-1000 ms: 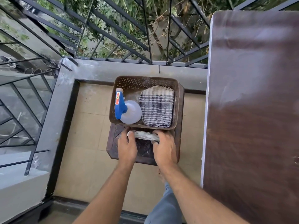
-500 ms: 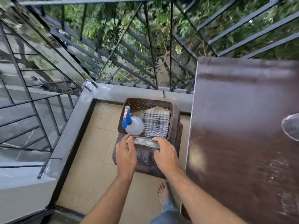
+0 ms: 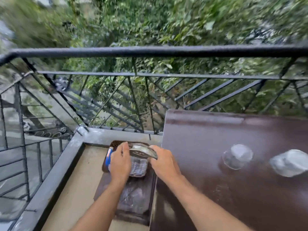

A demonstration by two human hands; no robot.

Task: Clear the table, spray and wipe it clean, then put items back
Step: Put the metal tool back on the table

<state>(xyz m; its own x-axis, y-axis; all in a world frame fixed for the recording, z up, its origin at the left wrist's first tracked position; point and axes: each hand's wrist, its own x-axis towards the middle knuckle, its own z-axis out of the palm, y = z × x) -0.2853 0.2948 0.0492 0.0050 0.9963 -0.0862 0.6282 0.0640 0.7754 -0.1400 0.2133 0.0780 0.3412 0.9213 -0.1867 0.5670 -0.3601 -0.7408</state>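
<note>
Both hands hold one shiny metal plate (image 3: 143,151) between them, lifted above the brown basket (image 3: 115,144). Left hand (image 3: 120,161): fingers curled over the plate's left rim. Right hand (image 3: 164,161): fingers clenched over its right rim. Plate is tilted, underside toward the camera; no marks on it can be read through the blur. Basket sits on a dark stool (image 3: 133,202) just beside the left edge of the worktop (image 3: 208,130). In the basket, under the hands: blue-topped spray bottle (image 3: 108,157) at the left, its red label unreadable; checked cloth (image 3: 139,166) at the right. On the worktop, well right of the hands, a clear glass (image 3: 238,155) and a blurred pale object (image 3: 290,162) near the right edge.
</note>
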